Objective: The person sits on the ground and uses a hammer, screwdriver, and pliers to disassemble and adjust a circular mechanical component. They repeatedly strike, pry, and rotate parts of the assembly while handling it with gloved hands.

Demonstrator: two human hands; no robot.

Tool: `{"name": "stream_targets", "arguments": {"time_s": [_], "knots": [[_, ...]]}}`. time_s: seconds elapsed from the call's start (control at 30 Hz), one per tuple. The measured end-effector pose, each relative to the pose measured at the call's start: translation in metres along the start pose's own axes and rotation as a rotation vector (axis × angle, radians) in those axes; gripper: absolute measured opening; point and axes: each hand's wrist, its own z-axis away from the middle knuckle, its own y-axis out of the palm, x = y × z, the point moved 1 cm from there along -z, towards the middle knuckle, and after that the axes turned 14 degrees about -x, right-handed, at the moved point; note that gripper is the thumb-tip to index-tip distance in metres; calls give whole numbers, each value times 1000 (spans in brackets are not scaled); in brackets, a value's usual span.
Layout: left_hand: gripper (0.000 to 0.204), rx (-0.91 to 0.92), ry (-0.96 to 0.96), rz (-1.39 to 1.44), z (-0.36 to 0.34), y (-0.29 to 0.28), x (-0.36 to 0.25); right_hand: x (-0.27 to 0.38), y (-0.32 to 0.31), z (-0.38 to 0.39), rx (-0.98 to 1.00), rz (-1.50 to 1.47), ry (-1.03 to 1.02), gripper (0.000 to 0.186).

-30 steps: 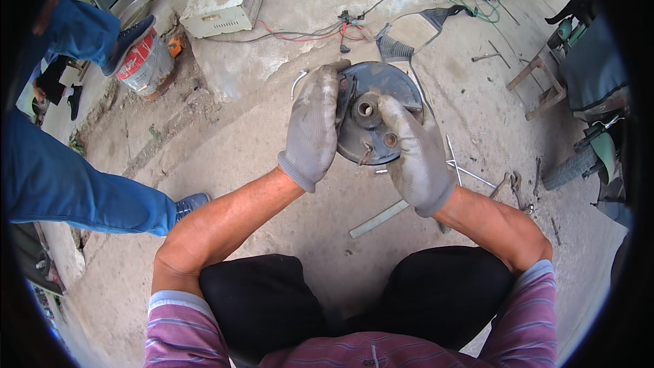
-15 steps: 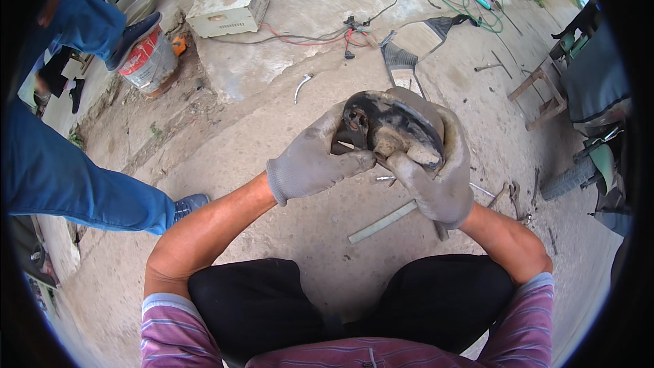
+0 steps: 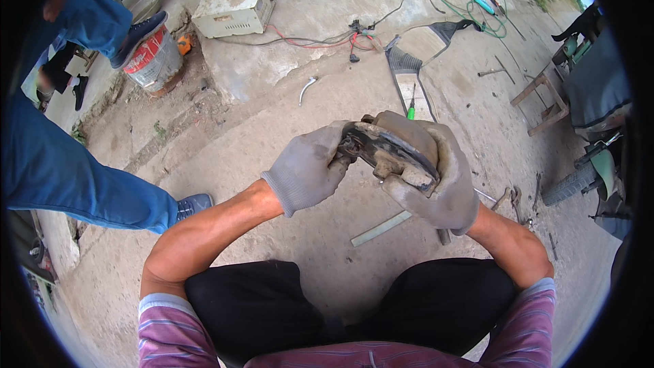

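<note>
Above the person's knees, clear of the concrete floor (image 3: 286, 88), both gloved hands hold a round, dirty metal brake plate (image 3: 390, 152) tilted on edge. The left hand (image 3: 310, 172) grips its left rim, fingers (image 3: 332, 152) curled tight around the edge, while the right hand (image 3: 436, 180) cups the plate from behind and below, fingers wrapped over the top rim — both hands are closed on the part. On the floor just below the hands lies a flat pale metal strip (image 3: 381, 229), and a small green-handled screwdriver (image 3: 411, 111) lies just beyond the plate beside a grey floor mat (image 3: 415, 54). Farther off, toward the top edge of the floor, stands a whitish metal box (image 3: 235, 7) with red and black cables (image 3: 320, 41) trailing from it; a red-and-white bucket (image 3: 153, 58) sits to its left. A curved chrome lever (image 3: 306, 88) lies alone between the box and the hands. Another person's legs in blue jeans (image 3: 61, 170) stand at the left edge — one dark shoe (image 3: 194, 206) planted near the worker's left elbow. A wooden stool (image 3: 541, 99) and part of a motorcycle (image 3: 599, 157) occupy the right edge.
</note>
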Motion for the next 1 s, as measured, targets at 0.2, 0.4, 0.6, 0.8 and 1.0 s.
{"name": "stream_targets", "arguments": {"time_s": [0.2, 0.4, 0.6, 0.8, 1.0], "knots": [[46, -93, 123, 29, -9, -15, -14, 12, -5, 1, 64, -88, -32, 72], [48, -180, 250, 0, -13, -19, -4, 10, -4, 2, 111, -117, 95, 86], [50, -36, 55, 56, -12, -25, -4, 0, -14, -8, 43, -689, 676, 78], [53, 25, 156, 4, -11, -26, -10, -11, -14, -8, 47, -665, 829, 58], [55, -20, 297, -44, -12, -23, -7, -4, -9, -9, -20, -648, 916, 57]]}}
